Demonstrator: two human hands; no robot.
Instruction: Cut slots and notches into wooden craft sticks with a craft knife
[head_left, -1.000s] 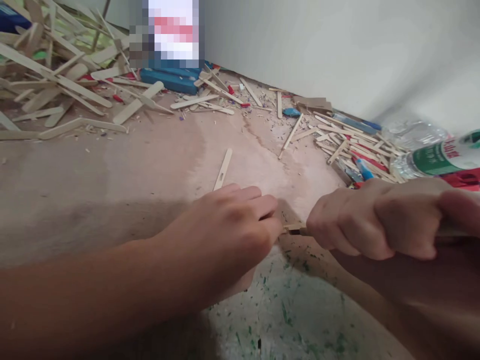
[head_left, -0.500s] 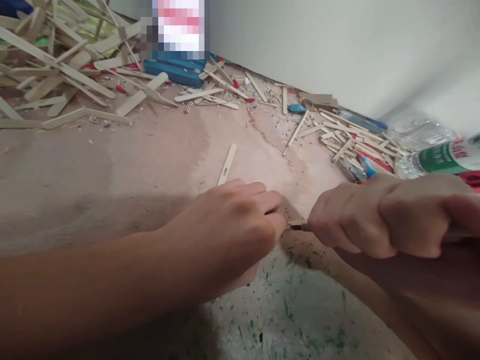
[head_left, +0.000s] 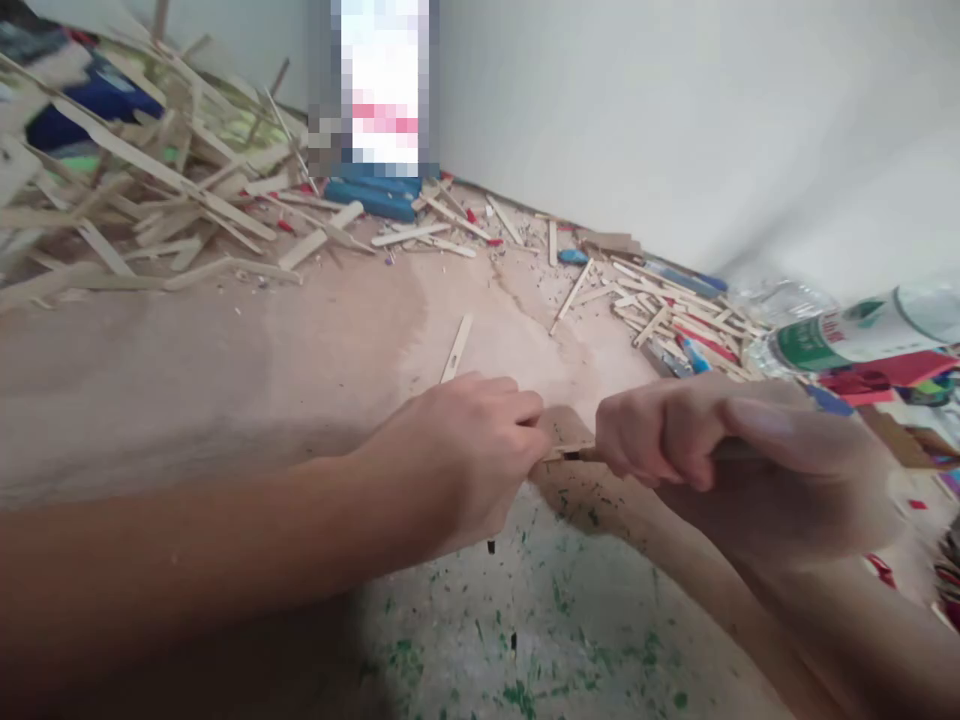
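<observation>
My left hand (head_left: 469,450) is closed, knuckles up, low over the wooden board (head_left: 337,350). A pale thin wooden stick (head_left: 553,454) pokes out from its fingertips. My right hand (head_left: 675,435) is wrapped round a slim tool with a dark flat tip (head_left: 572,456), which points left and meets the stick. The rest of the tool is mostly hidden in the fist, so its exact kind is unclear. Just beyond my left knuckles lies a flat craft stick (head_left: 457,348) with a small slot, its near end hidden behind the hand.
Loose craft sticks (head_left: 187,200) pile up at the far left, more sticks (head_left: 690,310) at the right. Near the wall are a blue block (head_left: 375,198) and a blurred patch. A plastic bottle (head_left: 840,335) lies at the right. Green flecks (head_left: 525,640) spot the near surface.
The view has tilted up and turned slightly right, showing more of the right side. Both hands keep their grips; the right wrist has turned, and the dark tip shows a little farther from the left fingers.
</observation>
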